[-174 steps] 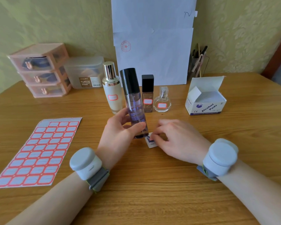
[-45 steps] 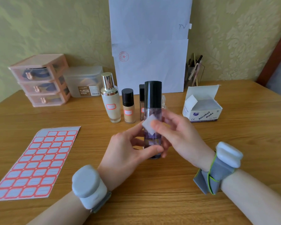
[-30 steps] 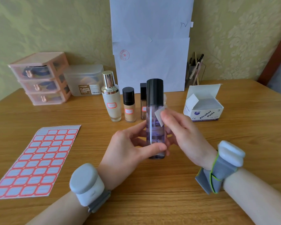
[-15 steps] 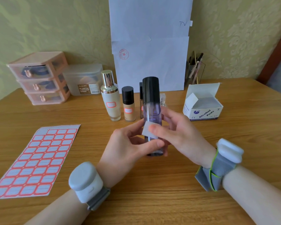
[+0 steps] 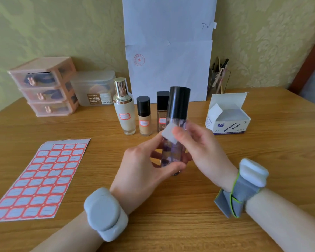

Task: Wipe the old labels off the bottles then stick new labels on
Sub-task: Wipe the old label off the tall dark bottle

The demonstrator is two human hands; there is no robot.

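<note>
My left hand (image 5: 144,166) curled round the black-capped bottle (image 5: 178,102), held over the table (image 5: 171,224), while my right hand (image 5: 204,151) pinched an alcohol pad (image 5: 168,132) against its front: wiping underway, I judged, new label pending, three labelled bottles (image 5: 144,119) standing behind.

**Readable text in your view**

The white box (image 5: 227,122) read "Alcohol Pads" in blue, with a CE mark at its lower left. The brown sticker (image 5: 96,99) on the translucent tub (image 5: 93,80) read "PLASTIC CONTAINER", with a barcode beside it. "TV" was handwritten near the top right of the white paper (image 5: 169,73) on the wall. The paper also carried a round red stamp (image 5: 139,60) with a star, its characters too small to read. Print on the clear bottle (image 5: 171,153) you held was blurred.
</note>
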